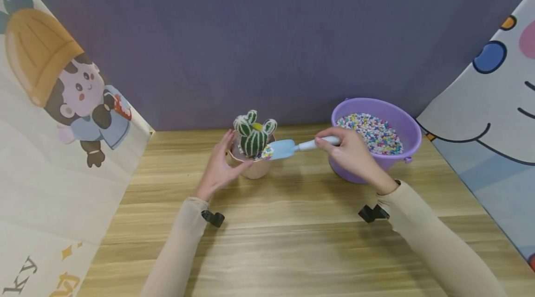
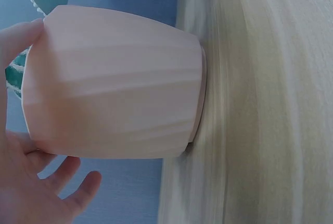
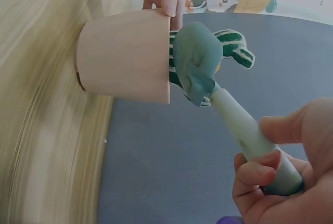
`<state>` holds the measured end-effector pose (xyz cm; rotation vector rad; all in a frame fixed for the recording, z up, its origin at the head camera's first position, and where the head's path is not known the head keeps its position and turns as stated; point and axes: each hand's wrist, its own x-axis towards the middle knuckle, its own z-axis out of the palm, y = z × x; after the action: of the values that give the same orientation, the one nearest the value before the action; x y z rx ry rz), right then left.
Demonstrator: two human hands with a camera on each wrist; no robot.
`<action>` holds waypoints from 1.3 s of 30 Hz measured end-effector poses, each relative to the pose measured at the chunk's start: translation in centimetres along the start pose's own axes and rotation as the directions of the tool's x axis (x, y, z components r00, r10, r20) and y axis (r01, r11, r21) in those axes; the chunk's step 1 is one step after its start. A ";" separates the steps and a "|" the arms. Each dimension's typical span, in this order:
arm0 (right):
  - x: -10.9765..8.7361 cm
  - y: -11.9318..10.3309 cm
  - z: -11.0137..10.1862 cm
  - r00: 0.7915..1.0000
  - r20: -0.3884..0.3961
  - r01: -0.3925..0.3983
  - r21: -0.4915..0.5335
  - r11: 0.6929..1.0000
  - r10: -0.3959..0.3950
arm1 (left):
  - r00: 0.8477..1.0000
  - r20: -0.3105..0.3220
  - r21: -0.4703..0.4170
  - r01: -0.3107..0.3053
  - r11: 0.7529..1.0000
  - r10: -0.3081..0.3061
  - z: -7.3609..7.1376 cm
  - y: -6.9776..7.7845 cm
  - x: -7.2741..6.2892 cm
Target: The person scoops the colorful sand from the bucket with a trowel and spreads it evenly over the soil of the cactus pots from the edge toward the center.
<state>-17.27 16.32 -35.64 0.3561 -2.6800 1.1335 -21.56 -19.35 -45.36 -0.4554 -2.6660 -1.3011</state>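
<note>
A pale pink flowerpot [image 1: 256, 171] stands on the wooden table and holds a green-and-white knitted cactus [image 1: 254, 143]. My left hand [image 1: 219, 167] grips the pot by its rim, thumb on the near side and fingers round the left, as the left wrist view also shows. In my right hand [image 1: 350, 152] is the handle of a light blue trowel [image 1: 284, 149]. Its blade reaches over the pot's right rim beside the cactus, with small multicoloured beads [image 1: 266, 152] at the tip. From the right wrist view, the trowel blade [image 3: 197, 60] is tilted and hides part of the cactus.
Right of the pot stands a purple bucket [image 1: 408, 132] partly filled with multicoloured beads [image 1: 372, 132], close behind my right hand. A dark blue-grey panel [image 1: 267, 46] rises along the table's back edge. Printed cloth walls [image 1: 50, 171] flank both sides of the wooden table [image 1: 284, 241].
</note>
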 end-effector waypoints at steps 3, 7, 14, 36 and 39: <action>0.3 -0.1 0.3 1.000 0.024 -0.013 -0.003 1.000 0.013 | 1.000 0.004 0.004 0.009 1.000 -0.009 0.0 0.2 0.1; 0.6 -0.4 0.5 0.999 0.039 0.009 -0.021 1.000 -0.008 | 1.000 -0.003 0.021 0.008 1.000 -0.008 0.0 0.2 0.2; 1.2 -1.8 0.1 0.998 0.062 0.013 -0.055 0.998 -0.009 | 1.000 -0.023 0.038 0.017 0.999 -0.017 0.1 0.4 0.3; 2.0 -3.1 -0.2 0.993 0.113 -0.009 -0.073 0.997 0.018 | 1.000 -0.003 0.049 0.003 0.999 -0.002 0.1 0.6 0.5; 2.0 -3.2 -0.3 0.993 0.116 -0.005 -0.071 0.997 0.013 | 0.999 -0.035 0.050 0.015 0.999 -0.013 0.4 1.1 0.5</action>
<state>-18.20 14.06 -32.69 0.4104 -2.8174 1.0476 -21.64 -18.32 -44.65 -0.4049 -2.6714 -1.2311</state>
